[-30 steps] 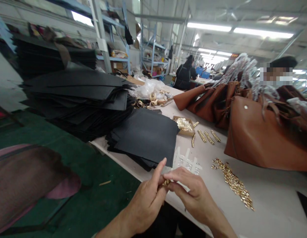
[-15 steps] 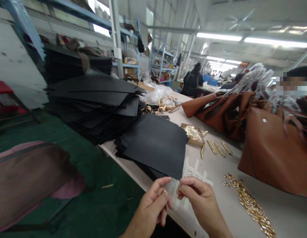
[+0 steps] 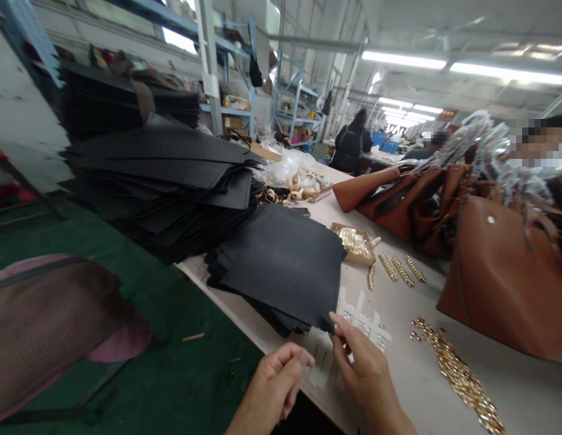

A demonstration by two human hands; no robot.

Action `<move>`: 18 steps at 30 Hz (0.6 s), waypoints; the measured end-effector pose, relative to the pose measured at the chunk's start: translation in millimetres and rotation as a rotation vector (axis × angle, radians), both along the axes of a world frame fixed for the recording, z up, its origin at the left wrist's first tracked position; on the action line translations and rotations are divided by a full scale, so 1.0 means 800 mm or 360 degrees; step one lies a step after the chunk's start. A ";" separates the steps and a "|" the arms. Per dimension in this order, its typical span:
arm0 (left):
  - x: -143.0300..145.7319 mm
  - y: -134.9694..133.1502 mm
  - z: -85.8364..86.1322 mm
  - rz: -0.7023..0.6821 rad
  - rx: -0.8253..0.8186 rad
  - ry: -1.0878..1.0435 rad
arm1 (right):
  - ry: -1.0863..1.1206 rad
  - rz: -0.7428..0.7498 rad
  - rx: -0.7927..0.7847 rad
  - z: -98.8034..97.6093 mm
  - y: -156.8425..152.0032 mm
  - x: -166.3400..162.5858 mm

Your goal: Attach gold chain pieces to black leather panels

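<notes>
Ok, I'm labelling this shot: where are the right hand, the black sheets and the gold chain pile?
right hand (image 3: 365, 371), head view, back of hand
black sheets (image 3: 285, 263), head view, top sheet's middle
gold chain pile (image 3: 457, 371), head view, pile's middle

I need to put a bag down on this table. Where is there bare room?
Bare table lies between the right hand and the gold chain pile. Crowded: black sheets on the left, brown bags on the right.

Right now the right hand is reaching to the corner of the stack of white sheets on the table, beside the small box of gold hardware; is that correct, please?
Not quite: in the head view the right hand reaches to the corner of a stack of black sheets, not white ones. The small box of gold hardware does lie beside that stack on the table.
</notes>
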State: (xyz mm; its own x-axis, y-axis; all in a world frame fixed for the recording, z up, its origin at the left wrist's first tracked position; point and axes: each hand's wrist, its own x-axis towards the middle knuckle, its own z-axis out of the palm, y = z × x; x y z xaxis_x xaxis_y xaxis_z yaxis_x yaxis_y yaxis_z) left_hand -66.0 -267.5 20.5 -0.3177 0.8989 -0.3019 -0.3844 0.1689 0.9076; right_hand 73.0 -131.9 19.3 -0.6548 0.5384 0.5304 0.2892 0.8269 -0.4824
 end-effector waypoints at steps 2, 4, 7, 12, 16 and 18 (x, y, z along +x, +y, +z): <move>0.002 0.003 0.000 0.0014 -0.0007 -0.0026 | 0.0029 0.0038 0.0074 0.003 0.003 -0.009; 0.003 0.005 0.001 0.0032 -0.0052 -0.0051 | 0.0103 0.0039 0.0058 0.008 0.003 -0.014; 0.003 0.006 0.002 0.0090 -0.0089 -0.0005 | 0.0188 0.0022 -0.0063 0.016 -0.001 -0.002; 0.012 0.001 0.002 0.0254 -0.0115 0.0079 | 0.0110 -0.0020 -0.0437 0.014 -0.024 0.062; 0.027 -0.004 -0.006 0.0236 -0.0206 0.0137 | -0.0021 -0.0167 -0.1094 0.000 -0.063 0.112; 0.033 -0.006 -0.010 0.0181 -0.0236 0.0141 | 0.0119 -0.0396 -0.1525 -0.006 -0.083 0.128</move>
State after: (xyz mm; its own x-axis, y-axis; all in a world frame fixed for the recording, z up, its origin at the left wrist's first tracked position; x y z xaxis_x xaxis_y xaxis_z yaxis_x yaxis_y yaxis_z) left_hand -39.4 -272.2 12.6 -0.4457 0.8034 -0.3949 -0.3287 0.2635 0.9070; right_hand 175.7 -198.4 14.7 -0.4475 0.8788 -0.1656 0.3431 -0.0023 -0.9393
